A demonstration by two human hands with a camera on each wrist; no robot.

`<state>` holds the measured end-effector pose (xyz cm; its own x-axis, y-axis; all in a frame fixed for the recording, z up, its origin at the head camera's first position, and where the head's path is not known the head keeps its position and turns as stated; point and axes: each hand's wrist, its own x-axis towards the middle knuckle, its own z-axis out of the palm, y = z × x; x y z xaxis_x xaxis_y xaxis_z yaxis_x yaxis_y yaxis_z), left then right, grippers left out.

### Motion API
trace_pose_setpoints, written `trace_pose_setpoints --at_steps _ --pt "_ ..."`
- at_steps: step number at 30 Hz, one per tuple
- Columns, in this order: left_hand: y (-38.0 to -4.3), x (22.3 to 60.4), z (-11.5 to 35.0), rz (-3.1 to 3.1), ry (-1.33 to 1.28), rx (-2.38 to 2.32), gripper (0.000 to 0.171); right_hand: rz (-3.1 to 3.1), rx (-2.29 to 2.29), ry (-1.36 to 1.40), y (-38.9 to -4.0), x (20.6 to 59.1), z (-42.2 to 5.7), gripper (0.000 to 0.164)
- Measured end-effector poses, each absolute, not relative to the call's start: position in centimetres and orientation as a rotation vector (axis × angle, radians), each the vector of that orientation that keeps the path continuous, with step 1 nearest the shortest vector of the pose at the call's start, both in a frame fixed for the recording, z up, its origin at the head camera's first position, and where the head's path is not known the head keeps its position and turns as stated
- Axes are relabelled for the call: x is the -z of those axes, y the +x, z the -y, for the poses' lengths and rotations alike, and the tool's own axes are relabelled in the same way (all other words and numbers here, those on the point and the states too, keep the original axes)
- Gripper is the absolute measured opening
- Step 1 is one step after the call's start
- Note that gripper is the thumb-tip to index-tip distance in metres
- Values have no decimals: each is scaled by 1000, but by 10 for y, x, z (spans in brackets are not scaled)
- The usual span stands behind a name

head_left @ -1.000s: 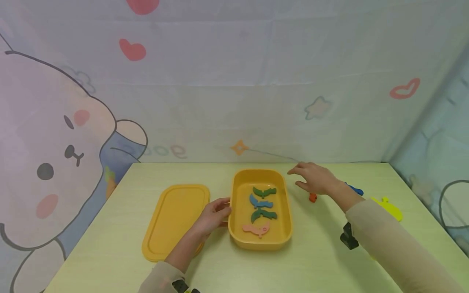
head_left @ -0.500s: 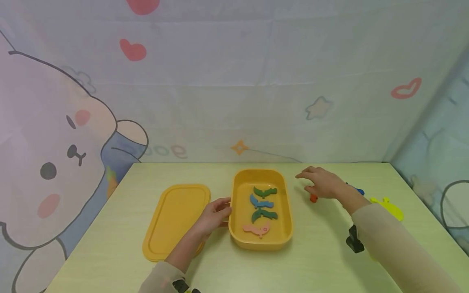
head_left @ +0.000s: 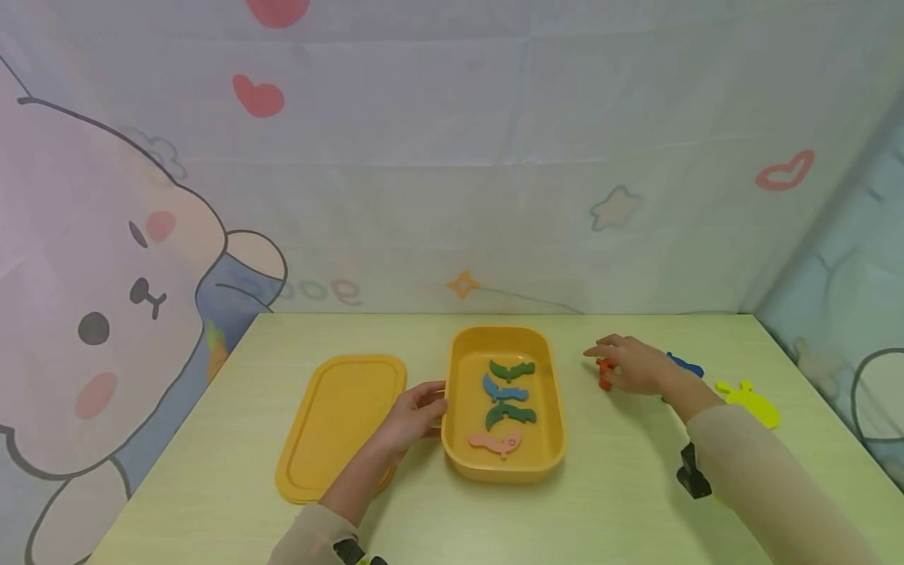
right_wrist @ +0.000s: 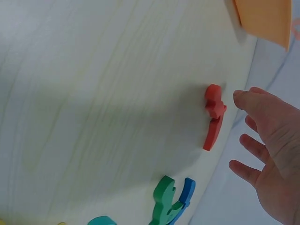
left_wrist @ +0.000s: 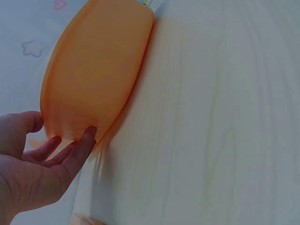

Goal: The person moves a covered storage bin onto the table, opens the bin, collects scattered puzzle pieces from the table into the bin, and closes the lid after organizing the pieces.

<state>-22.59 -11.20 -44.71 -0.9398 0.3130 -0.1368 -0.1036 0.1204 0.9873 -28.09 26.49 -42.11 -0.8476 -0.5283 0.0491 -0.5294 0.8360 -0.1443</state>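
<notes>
My left hand rests its fingers against the left side of a yellow plastic box; in the left wrist view, the thumb lies at the box's edge and the fingertips touch its outer wall. Inside the box lie flat animal-shaped pieces: two green, one blue and one pink. To the right of the box, my right hand hovers over a small red toy piece, its fingers extended and apart. The right wrist view shows a gap between that piece and the fingertips.
A yellow lid lies flat left of the box. Right of my right hand are a blue piece and a bright yellow one. A green piece and the edge of a teal one show in the right wrist view.
My right hand has moved right and toward me, away from the box and over the red piece. The left hand stays at the box, and the pieces inside have not moved.
</notes>
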Motion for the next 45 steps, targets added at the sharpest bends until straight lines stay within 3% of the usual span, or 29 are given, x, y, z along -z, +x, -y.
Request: trace_pose_setpoints --at_steps 23,45 --pt "-225 448 113 -2096 219 -1883 45 2934 -115 883 -276 444 -276 35" --pt "-227 449 114 -2108 201 -1871 46 2926 -215 778 -276 449 -272 16"
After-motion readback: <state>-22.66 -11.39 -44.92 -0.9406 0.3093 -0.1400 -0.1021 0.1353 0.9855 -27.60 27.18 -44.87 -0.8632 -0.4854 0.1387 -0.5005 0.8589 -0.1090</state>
